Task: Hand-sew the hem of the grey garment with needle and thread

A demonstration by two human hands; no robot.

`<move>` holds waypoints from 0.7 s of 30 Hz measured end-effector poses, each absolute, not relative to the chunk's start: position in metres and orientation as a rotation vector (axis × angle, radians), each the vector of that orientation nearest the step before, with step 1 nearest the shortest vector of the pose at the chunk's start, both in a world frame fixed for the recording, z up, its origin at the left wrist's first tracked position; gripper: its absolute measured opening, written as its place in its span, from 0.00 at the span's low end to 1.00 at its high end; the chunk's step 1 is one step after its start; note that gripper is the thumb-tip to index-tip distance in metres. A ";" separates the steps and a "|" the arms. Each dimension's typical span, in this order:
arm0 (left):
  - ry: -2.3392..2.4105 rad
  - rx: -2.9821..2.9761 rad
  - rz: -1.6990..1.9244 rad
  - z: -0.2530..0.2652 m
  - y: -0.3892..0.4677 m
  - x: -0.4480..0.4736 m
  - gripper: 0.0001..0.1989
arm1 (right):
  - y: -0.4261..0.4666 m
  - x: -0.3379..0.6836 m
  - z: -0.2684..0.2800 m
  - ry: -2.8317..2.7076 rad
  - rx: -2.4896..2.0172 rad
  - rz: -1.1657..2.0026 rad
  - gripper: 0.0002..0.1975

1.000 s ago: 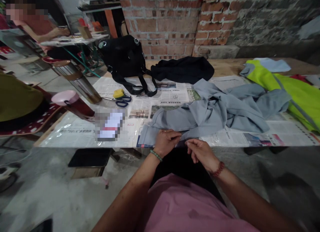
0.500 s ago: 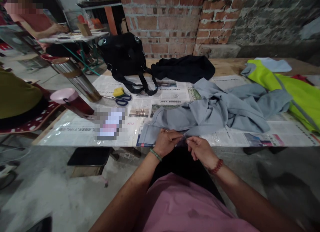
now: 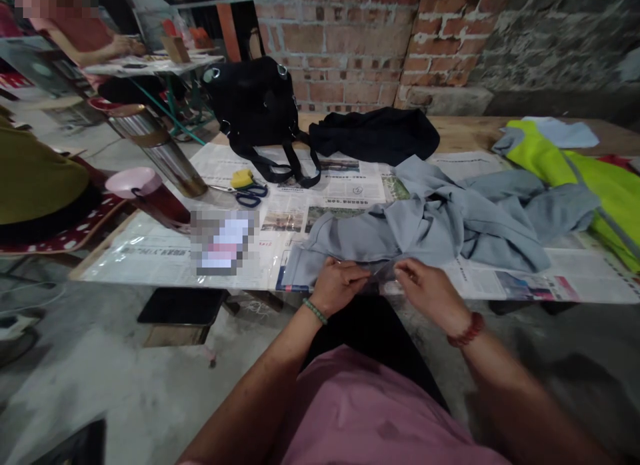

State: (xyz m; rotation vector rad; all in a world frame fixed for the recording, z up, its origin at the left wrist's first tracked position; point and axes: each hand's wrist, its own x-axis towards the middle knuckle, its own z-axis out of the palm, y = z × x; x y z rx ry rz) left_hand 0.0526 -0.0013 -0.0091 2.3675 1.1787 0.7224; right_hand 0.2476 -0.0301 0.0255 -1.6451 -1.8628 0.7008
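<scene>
A grey garment point(image 3: 425, 225) lies crumpled on the newspaper-covered table, its near edge reaching the table's front. My left hand point(image 3: 340, 285), with a green bead bracelet at the wrist, is closed on that near edge. To its right, my right hand point(image 3: 433, 295), wearing a red bead bracelet, is pinched at thumb and forefinger just in front of the cloth. A faint pale line, perhaps thread, runs between the two hands. What sits in the right fingertips is too small to make out.
Scissors point(image 3: 253, 197) with a yellow item, a phone point(image 3: 227, 241), a pink-lidded cup point(image 3: 150, 195) and a steel flask point(image 3: 157, 148) stand or lie left. Behind are a black backpack point(image 3: 255, 108) and dark cloth point(image 3: 375, 133); a yellow-green vest point(image 3: 590, 178) lies right. Other people sit left.
My right hand has moved right, away from the left hand, widening the gap between them. The left hand stays at the garment's edge. The whole view has shifted slightly.
</scene>
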 end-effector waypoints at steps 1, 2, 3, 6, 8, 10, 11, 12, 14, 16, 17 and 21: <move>1.181 2.369 0.716 -0.009 -0.001 0.053 0.08 | -0.024 0.254 0.031 -1.923 -1.603 0.539 0.08; 1.183 2.375 0.713 -0.009 -0.001 0.053 0.08 | -0.017 0.258 0.036 -1.971 -1.550 0.412 0.08; 1.187 2.383 0.712 -0.010 -0.001 0.053 0.08 | -0.009 0.259 0.039 -2.018 -1.487 0.337 0.09; 1.189 2.419 0.721 -0.010 -0.001 0.053 0.07 | 0.015 0.253 0.040 -2.171 -1.312 0.397 0.11; 1.183 2.439 0.724 -0.010 -0.001 0.053 0.07 | 0.026 0.244 0.035 -2.239 -1.259 0.549 0.15; 1.183 2.449 0.723 -0.010 -0.002 0.053 0.07 | 0.029 0.238 0.029 -2.268 -1.284 0.640 0.16; 1.184 2.452 0.722 -0.011 -0.002 0.053 0.07 | 0.029 0.236 0.026 -2.269 -1.314 0.653 0.17; 1.184 2.455 0.723 -0.011 -0.002 0.053 0.07 | 0.027 0.236 0.024 -2.261 -1.347 0.652 0.16; 1.173 2.463 0.731 -0.011 -0.002 0.053 0.07 | 0.021 0.239 0.023 -2.212 -1.406 0.645 0.16; 1.161 2.472 0.740 -0.011 -0.002 0.053 0.07 | 0.015 0.244 0.023 -2.147 -1.462 0.699 0.15; 1.158 2.475 0.744 -0.012 -0.001 0.054 0.07 | 0.013 0.245 0.024 -2.116 -1.493 0.745 0.15; 1.168 2.475 0.748 -0.013 -0.001 0.054 0.07 | 0.012 0.247 0.028 -2.058 -1.582 0.887 0.13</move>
